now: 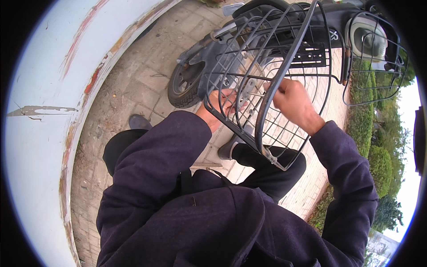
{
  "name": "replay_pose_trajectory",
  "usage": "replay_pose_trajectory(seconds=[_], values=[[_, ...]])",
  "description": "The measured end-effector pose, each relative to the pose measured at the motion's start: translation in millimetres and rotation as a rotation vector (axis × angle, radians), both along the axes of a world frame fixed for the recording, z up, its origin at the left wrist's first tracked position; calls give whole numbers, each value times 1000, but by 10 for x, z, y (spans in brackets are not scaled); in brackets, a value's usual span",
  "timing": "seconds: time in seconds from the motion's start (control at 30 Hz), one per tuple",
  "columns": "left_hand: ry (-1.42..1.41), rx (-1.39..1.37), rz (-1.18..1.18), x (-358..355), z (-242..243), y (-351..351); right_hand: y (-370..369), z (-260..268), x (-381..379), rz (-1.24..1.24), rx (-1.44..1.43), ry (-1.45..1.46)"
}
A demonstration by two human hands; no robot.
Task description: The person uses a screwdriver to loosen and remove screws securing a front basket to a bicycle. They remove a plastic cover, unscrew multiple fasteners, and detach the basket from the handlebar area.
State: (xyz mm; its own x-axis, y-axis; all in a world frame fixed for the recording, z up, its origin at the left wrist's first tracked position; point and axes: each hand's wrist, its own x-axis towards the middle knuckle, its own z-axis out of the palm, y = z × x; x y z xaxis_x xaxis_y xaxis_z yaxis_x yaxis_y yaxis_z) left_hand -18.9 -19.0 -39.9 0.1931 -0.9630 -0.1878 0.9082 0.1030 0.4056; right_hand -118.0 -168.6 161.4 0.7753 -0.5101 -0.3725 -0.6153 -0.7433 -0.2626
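A black wire basket [293, 45] is on the front of an electric scooter [267, 50], its open rim facing me. My left hand [222, 103] reaches behind the basket wires, its fingers against a small grey metal plate [247, 89] at the basket's wire panel. Wires partly cover these fingers. My right hand [292, 100] is inside the rim, fingers closed around the end of a thin metal shaft [256, 95] that points at the plate. The shaft's grip end is hidden in my fist, so the tool's kind is unclear.
A scratched white vehicle panel [40, 133] curves along my left. The scooter's front wheel [185, 81] stands on paving bricks [143, 83]. Its headlight [368, 38] sits behind a wire guard. A hedge [362, 110] runs along the right. My knees are bent under the basket.
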Motion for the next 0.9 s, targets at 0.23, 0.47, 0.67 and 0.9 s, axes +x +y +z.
replay_pose_trajectory(seconds=[0.23,0.47,0.67,0.9], values=[[-104,117,94,-70,-1,83,6,69,35,811,-475,-285],[-57,0,-20,-12,-181,18,82,-263,-50,-647,447,-552],[-14,42,-16,45,-283,41,55,-135,-28,-3,-60,-386],[-109,13,-69,173,-87,80,225,57,35,300,-217,-542]])
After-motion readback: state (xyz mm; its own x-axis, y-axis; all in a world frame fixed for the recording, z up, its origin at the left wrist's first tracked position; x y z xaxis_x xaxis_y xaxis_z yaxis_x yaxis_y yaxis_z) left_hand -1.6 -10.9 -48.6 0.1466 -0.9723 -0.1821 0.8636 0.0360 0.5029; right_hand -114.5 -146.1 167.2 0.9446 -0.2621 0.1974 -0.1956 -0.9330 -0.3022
